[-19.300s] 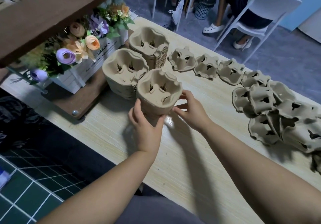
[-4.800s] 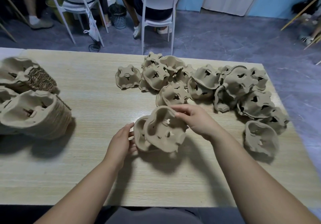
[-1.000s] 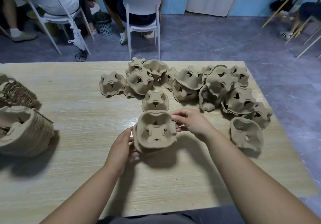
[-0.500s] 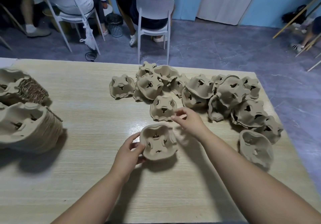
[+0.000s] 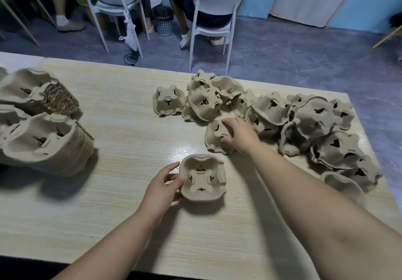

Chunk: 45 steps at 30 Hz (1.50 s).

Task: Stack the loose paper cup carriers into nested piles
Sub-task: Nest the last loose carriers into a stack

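Note:
A small nested pile of brown pulp cup carriers rests open side up on the wooden table, and my left hand grips its left rim. My right hand lies over a single upside-down carrier just beyond it, fingers curled on its top. A heap of several loose carriers spreads from the table's middle to its right edge. Tall nested piles lie on their sides at the far left.
The table's far edge drops to a grey floor with two white chairs and seated people behind. A lone carrier sits left of the heap. Another carrier lies near the right edge by my right forearm.
My right hand has let go of the small pile and reached forward onto the single carrier behind it. My left hand has set the pile flat on the table.

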### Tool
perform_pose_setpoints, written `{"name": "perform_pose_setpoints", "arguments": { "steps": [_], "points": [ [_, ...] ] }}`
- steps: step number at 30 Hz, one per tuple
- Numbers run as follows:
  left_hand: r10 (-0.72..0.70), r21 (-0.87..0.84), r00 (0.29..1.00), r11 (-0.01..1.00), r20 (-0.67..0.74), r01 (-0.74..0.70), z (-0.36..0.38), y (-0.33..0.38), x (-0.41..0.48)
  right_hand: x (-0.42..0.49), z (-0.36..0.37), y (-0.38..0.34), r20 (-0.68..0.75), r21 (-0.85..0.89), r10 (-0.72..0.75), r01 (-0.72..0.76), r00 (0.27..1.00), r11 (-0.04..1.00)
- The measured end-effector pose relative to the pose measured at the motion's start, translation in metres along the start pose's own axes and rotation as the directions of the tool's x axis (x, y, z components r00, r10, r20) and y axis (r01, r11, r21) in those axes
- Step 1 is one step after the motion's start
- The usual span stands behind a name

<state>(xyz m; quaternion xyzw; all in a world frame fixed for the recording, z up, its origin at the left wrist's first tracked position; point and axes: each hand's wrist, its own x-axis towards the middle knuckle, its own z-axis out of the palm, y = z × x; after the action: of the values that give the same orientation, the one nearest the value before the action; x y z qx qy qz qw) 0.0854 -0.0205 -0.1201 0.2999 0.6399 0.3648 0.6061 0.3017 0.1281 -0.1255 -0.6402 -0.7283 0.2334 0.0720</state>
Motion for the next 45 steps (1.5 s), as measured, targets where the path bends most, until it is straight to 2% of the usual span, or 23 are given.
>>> {"name": "perform_pose_setpoints", "arguments": {
  "steps": [2,4,6,8,10,11,13,15,16,17,19,22,24,26,28,30,32,35,37,39,42,45],
  "points": [
    [0.000,-0.008,1.000,1.000,-0.010,0.000,-0.001,0.000,0.001,-0.018,-0.008,0.004,-0.037,0.126,0.042,-0.037,0.998,0.991],
    [0.003,-0.010,1.000,1.000,-0.006,-0.003,-0.001,-0.001,0.001,-0.047,-0.016,0.011,-0.032,0.380,0.145,-0.122,0.989,0.917],
    [0.006,-0.006,1.000,1.000,0.004,-0.006,-0.001,-0.002,0.001,-0.079,-0.022,0.019,0.032,0.635,0.239,-0.204,0.971,0.745],
    [0.012,-0.006,1.000,1.000,0.011,-0.012,-0.001,-0.002,0.000,-0.109,-0.023,0.025,0.111,0.783,0.316,-0.279,0.942,0.557],
    [0.019,-0.003,1.000,1.000,0.024,-0.018,0.000,-0.002,0.000,-0.130,-0.016,0.028,0.231,0.889,0.390,-0.357,0.891,0.288],
    [0.023,-0.002,0.999,1.000,0.030,-0.023,0.001,-0.002,0.000,-0.138,-0.010,0.030,0.302,0.907,0.414,-0.393,0.858,0.152],
    [0.029,-0.002,0.999,1.000,0.039,-0.029,0.003,-0.001,0.000,-0.148,0.004,0.030,0.432,0.889,0.430,-0.454,0.793,-0.056],
    [0.039,0.004,0.998,0.999,0.049,-0.040,0.005,0.000,-0.001,-0.154,0.014,0.027,0.489,0.869,0.451,-0.460,0.747,-0.180],
    [0.045,0.012,0.998,0.999,0.054,-0.045,0.006,0.000,-0.001,-0.155,0.018,0.026,0.486,0.871,0.481,-0.449,0.729,-0.201],
    [0.049,0.020,0.997,0.999,0.058,-0.051,0.007,0.000,-0.002,-0.156,0.018,0.025,0.465,0.881,0.519,-0.435,0.717,-0.188],
    [0.061,0.042,0.996,0.997,0.064,-0.064,0.008,-0.001,-0.002,-0.160,0.012,0.022,0.370,0.907,0.593,-0.415,0.715,-0.065],
    [0.072,0.070,0.995,0.995,0.074,-0.077,0.009,-0.001,-0.005,-0.169,0.001,0.020,0.156,0.885,0.583,-0.375,0.797,0.276],
    [0.078,0.077,0.994,0.993,0.078,-0.084,0.010,0.000,-0.007,-0.170,-0.002,0.020,0.047,0.818,0.526,-0.335,0.849,0.468],
    [0.073,0.072,0.995,0.994,0.073,-0.078,0.010,0.000,-0.008,-0.165,-0.001,0.024,-0.062,0.676,0.529,-0.354,0.846,0.647],
    [0.076,0.079,0.994,0.993,0.077,-0.082,0.012,0.001,-0.009,-0.162,-0.001,0.027,-0.140,0.565,0.571,-0.409,0.809,0.716],
    [0.068,0.085,0.995,0.994,0.074,-0.075,0.012,0.001,-0.009,-0.162,0.001,0.035,-0.165,0.506,0.611,-0.465,0.774,0.726],
    [0.065,0.100,0.996,0.992,0.066,-0.072,0.012,0.002,-0.010,-0.165,0.002,0.044,-0.154,0.556,0.658,-0.486,0.738,0.675],
    [0.061,0.109,0.996,0.992,0.065,-0.068,0.010,0.003,-0.011,-0.166,-0.002,0.047,-0.041,0.791,0.707,-0.409,0.706,0.455],
    [0.059,0.114,0.996,0.991,0.061,-0.066,0.011,0.003,-0.010,-0.166,-0.007,0.036,0.051,0.892,0.673,-0.337,0.738,0.302],
    [0.050,0.106,0.998,0.993,0.049,-0.055,0.013,0.003,-0.010,-0.164,-0.007,0.021,0.110,0.923,0.585,-0.301,0.804,0.241],
    [0.035,0.087,0.999,0.995,0.033,-0.038,0.013,0.003,-0.008,-0.161,-0.003,-0.010,0.168,0.920,0.462,-0.306,0.871,0.243],
    [0.016,0.063,1.000,0.998,0.023,-0.017,0.013,0.004,-0.008,-0.157,0.008,-0.029,0.153,0.899,0.447,-0.312,0.881,0.306]
  ]
}}
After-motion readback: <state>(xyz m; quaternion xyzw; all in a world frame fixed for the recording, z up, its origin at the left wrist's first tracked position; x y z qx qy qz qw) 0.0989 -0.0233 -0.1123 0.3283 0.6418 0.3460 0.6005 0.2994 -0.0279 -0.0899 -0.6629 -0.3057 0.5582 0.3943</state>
